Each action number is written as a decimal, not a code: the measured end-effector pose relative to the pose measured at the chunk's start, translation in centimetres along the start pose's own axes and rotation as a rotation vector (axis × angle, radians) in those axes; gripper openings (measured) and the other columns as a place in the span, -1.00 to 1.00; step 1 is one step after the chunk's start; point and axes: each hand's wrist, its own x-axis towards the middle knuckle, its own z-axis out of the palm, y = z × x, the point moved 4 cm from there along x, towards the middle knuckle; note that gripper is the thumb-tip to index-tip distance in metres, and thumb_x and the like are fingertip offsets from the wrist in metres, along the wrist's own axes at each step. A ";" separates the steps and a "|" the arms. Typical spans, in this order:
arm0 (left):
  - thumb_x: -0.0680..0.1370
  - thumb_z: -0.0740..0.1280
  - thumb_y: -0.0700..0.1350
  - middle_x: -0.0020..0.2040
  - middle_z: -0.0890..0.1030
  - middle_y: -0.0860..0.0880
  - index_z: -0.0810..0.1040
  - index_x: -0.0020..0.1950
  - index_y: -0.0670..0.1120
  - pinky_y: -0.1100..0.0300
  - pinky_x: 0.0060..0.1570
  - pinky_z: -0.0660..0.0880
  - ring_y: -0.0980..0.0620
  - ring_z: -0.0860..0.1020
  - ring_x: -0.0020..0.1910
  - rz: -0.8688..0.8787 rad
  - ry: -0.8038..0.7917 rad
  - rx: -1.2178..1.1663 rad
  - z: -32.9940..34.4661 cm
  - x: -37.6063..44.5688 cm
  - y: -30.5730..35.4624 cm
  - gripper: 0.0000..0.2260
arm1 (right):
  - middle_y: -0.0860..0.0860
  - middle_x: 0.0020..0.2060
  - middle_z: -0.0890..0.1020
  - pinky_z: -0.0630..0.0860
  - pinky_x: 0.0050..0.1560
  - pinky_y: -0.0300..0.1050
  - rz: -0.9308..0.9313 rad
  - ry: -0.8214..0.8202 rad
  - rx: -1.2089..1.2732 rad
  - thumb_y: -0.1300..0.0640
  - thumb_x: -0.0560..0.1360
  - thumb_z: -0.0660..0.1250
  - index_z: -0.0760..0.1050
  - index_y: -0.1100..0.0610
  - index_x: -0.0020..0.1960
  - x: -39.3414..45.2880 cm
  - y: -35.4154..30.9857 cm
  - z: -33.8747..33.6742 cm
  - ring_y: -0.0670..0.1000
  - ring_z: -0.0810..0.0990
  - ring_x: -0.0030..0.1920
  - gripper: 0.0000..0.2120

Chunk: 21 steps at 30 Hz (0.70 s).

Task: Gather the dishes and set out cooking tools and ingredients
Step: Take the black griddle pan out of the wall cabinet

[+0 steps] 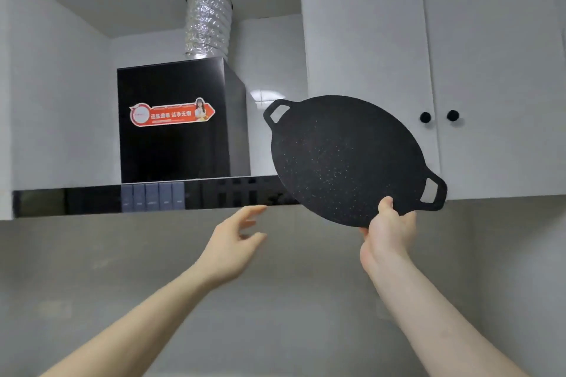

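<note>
Room: a kitchen seen from below, with a plain grey wall (275,285) low down and shiny white tiles (269,70) higher up.
Cupboards: tall white flat cupboard doors (490,55) fill the upper right, with two small round black knobs (425,116) side by side.
Hood: a big shiny black box-shaped cooker hood (177,144) hangs on the left, and its long black bottom edge runs across to the middle.
Pipe: a crinkly silver foil pipe (209,21) goes up from the top of the hood into the ceiling.
Sticker: a red and white arrow-shaped sticker (172,112) is stuck on the front of the hood.
Left hand: the left hand (232,242) is lifted up with its fingers spread and a little bent — it holds nothing and does not touch the pan.
Right hand: the right hand (389,232) is lifted too, and it grips the bottom rim of the pan, thumb on the front, fingers behind.
Pan: the round flat black griddle pan (346,159) is up in the air, tilted, in front of the cupboard doors and the right end of the hood.
Pan look: it is dark and rough-looking with tiny pale specks — and it has two small loop handles, one at the top left and one at the bottom right, close by the right hand.
</note>
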 end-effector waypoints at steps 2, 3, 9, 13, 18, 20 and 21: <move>0.59 0.37 -0.10 0.25 0.60 0.24 0.51 0.36 0.20 0.14 0.23 0.54 0.26 0.59 0.18 -0.062 0.002 -0.106 -3.7 -1.8 -1.0 -0.64 | -0.16 0.19 0.58 0.47 0.37 0.19 0.044 -0.067 -0.001 0.12 0.66 0.23 0.41 -0.13 0.15 -2.8 2.5 1.4 0.03 0.58 0.25 -0.84; 0.60 0.37 -0.09 0.23 0.62 0.22 0.52 0.35 0.18 0.12 0.20 0.57 0.25 0.61 0.15 -0.094 0.004 -0.155 -5.3 -2.7 -1.4 -0.66 | -0.15 0.19 0.58 0.48 0.36 0.19 0.065 -0.098 -0.009 0.13 0.67 0.23 0.42 -0.11 0.18 -4.2 3.7 2.0 0.03 0.58 0.25 -0.84; 0.65 0.31 -0.03 0.16 0.69 0.10 0.51 0.39 0.08 0.01 0.13 0.62 0.07 0.67 0.11 -0.278 0.123 -0.319 -15.6 -9.1 -5.1 -0.70 | -0.13 0.29 0.57 0.59 0.19 0.04 0.249 -0.268 -0.037 0.16 0.69 0.19 0.34 0.00 0.48 -14.2 10.7 5.8 -0.05 0.62 0.19 -0.63; 0.64 0.33 -0.05 0.13 0.71 -0.01 0.52 0.36 0.03 -0.03 0.09 0.63 -0.04 0.71 0.05 -0.376 0.192 -0.317 -22.4 -14.6 -8.2 -0.71 | -0.18 0.19 0.62 0.60 -0.01 -0.12 0.304 -0.387 -0.091 0.19 0.70 0.17 0.42 -0.05 0.39 -21.5 15.7 7.4 -0.11 0.64 0.14 -0.70; 0.65 0.32 -0.18 0.05 0.71 -0.20 0.55 0.28 -0.11 0.00 0.00 0.66 -0.05 0.70 -0.10 -0.535 0.240 -0.320 -28.7 -23.7 -14.8 -0.79 | -0.13 0.42 0.48 0.41 0.42 0.22 0.385 -0.516 -0.201 0.09 0.69 0.18 0.26 -0.06 0.53 -31.0 24.1 7.5 0.03 0.48 0.42 -0.58; 0.64 0.32 -0.21 -0.02 0.70 -0.18 0.53 0.28 -0.16 0.07 -0.07 0.67 -0.02 0.67 -0.15 -0.591 0.244 -0.328 -30.1 -27.3 -17.8 -0.78 | -0.17 0.33 0.56 0.45 0.39 0.15 0.426 -0.573 -0.220 0.12 0.71 0.15 0.36 -0.11 0.44 -34.4 26.8 7.3 -0.03 0.54 0.35 -0.67; 0.63 0.32 -0.22 -0.05 0.69 -0.16 0.52 0.27 -0.19 0.09 -0.09 0.67 -0.01 0.66 -0.19 -0.621 0.248 -0.333 -30.6 -28.8 -19.1 -0.78 | -0.18 0.30 0.59 0.47 0.37 0.14 0.448 -0.594 -0.236 0.13 0.71 0.14 0.38 -0.11 0.42 -35.8 27.9 7.0 -0.05 0.57 0.31 -0.68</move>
